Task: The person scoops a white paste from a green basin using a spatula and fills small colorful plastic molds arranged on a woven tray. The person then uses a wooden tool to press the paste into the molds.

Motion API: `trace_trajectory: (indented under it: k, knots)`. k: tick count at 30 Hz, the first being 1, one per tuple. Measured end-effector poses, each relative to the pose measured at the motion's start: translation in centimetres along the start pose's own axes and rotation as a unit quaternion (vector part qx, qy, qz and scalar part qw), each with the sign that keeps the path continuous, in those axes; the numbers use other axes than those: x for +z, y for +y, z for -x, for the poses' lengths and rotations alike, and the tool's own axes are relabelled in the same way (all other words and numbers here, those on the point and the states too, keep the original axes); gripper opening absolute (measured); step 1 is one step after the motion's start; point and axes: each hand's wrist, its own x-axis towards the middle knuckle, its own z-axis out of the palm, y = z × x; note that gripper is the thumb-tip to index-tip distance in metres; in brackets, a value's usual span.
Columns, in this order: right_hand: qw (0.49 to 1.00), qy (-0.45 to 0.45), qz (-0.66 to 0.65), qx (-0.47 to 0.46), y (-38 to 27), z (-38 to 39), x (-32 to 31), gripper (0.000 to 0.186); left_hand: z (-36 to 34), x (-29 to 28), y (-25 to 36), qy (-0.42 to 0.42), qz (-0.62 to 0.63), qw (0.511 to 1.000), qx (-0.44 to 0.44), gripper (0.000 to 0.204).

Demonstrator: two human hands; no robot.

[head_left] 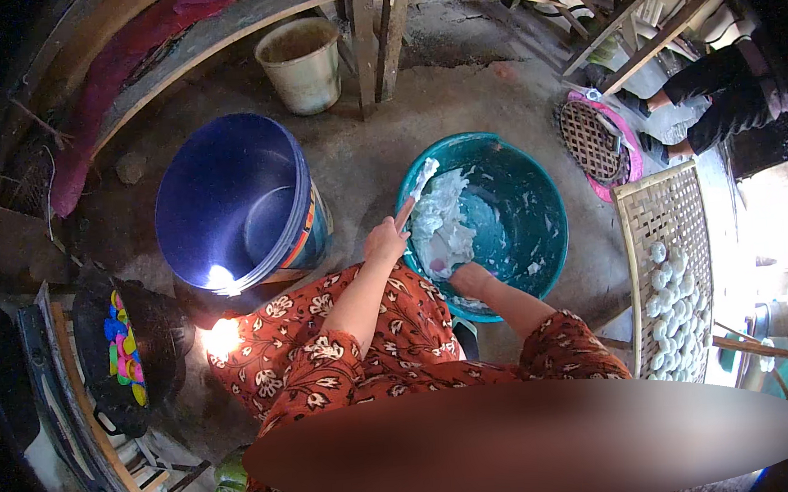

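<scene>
My left hand [385, 242] is closed round the handle of a narrow spatula-like tool [424, 177], held over the near-left rim of a teal basin [549, 191]. White paste coats the tool's far end, so its exact shape is hidden. Inside the basin, a sticky mass of white dough [446, 208] lies against the left wall, with smears over the bottom. My right hand [475, 282] reaches over the near rim into that dough. Its fingertips are hidden, and whether they grip anything does not show.
A large blue-purple bucket [229, 197] stands left of the basin, with a dirty white bucket [300, 71] behind. To the right are a woven tray [632, 222] bearing many pale balls and a pink-rimmed basket [629, 132]. Another person's legs [718, 91] show at far right.
</scene>
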Motion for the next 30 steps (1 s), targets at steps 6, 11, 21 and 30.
trace_trajectory:
  k: [6,11,21,30]
  knots:
    - [0.983,0.135,0.066,0.104,6.9,3.1,-8.0,0.011,0.0,0.0,0.1,-0.011,-0.008,1.0,0.001,0.043]
    - [0.979,0.146,0.094,0.105,7.5,-5.5,-11.2,0.015,0.0,0.0,0.2,-0.01,-0.02,1.0,0.006,0.041]
    - [0.997,0.059,0.018,-0.055,1.0,-2.9,-3.1,0.013,0.3,-0.2,0.2,-0.013,-0.007,1.0,-0.014,0.041]
    - [0.954,0.026,-0.173,0.243,9.1,8.8,-1.4,0.023,0.7,0.1,0.2,-0.021,-0.015,1.0,-0.007,0.041]
